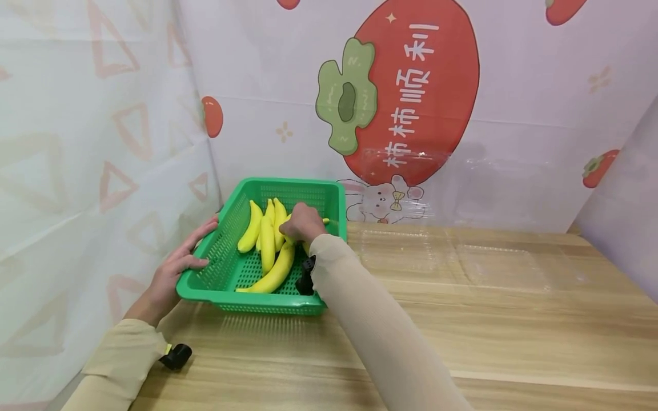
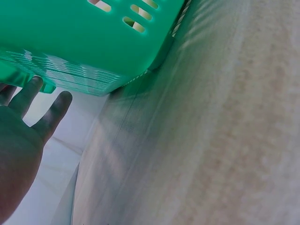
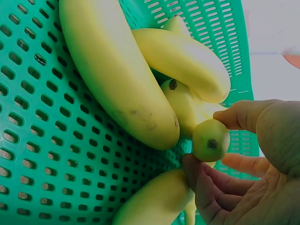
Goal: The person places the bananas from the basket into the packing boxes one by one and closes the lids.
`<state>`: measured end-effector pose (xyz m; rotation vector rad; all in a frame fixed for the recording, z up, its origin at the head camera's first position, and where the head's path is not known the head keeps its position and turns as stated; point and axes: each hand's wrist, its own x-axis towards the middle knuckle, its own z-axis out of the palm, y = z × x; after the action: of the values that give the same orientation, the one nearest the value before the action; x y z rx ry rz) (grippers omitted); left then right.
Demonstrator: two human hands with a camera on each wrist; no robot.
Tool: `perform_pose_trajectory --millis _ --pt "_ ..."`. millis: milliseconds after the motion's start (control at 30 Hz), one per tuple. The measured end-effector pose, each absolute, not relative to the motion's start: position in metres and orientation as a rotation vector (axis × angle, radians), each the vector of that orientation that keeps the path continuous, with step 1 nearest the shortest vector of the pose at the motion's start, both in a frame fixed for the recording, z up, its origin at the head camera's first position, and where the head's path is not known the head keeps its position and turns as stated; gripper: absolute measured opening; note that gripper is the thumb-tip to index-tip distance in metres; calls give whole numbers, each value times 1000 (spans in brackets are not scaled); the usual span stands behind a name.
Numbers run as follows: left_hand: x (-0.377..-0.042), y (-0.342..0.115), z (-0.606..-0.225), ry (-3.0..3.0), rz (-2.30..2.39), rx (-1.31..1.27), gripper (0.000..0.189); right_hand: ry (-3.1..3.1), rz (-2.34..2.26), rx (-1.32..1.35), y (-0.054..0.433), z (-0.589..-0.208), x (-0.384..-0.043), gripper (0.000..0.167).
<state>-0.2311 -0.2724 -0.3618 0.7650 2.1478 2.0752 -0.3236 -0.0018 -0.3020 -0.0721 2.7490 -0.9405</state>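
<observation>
Several yellow bananas (image 1: 267, 242) lie in a green perforated plastic basket (image 1: 272, 301) on the table. My right hand (image 1: 304, 222) reaches into the basket and pinches one banana (image 3: 211, 140) between thumb and fingers. In the right wrist view the blunt end of that banana points at the camera, with other bananas (image 3: 117, 75) close beside it. My left hand (image 1: 177, 268) holds the basket's left rim, its thumb over the edge. From the left wrist view, the fingers (image 2: 54, 115) are extended and spread against the rim's underside; the thumb is hidden there.
Two clear plastic containers stand right of the basket, a nearer one (image 1: 398, 251) and another (image 1: 501, 268) beyond it. A white printed curtain (image 1: 272, 74) hangs behind and along the left. The wooden table (image 1: 267, 365) runs out to the right.
</observation>
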Motion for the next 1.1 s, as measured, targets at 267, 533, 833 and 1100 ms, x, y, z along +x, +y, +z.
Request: perform_pose_trajectory --millis 267,533,833,1100 --pt "-232 -271 -361 2117 2094 764 72 2744 -949 -19 -1 -302 -330 39" --pt "-231 -272 -361 2121 2091 772 72 2703 -1093 58 -3 -302 -331 44" --pt "-230 -273 -362 2129 2086 778 71 2710 -1151 87 -3 -316 -342 45" --pt "-230 -272 -362 2112 2092 781 71 2687 -1214 105 -2 -305 -332 51"
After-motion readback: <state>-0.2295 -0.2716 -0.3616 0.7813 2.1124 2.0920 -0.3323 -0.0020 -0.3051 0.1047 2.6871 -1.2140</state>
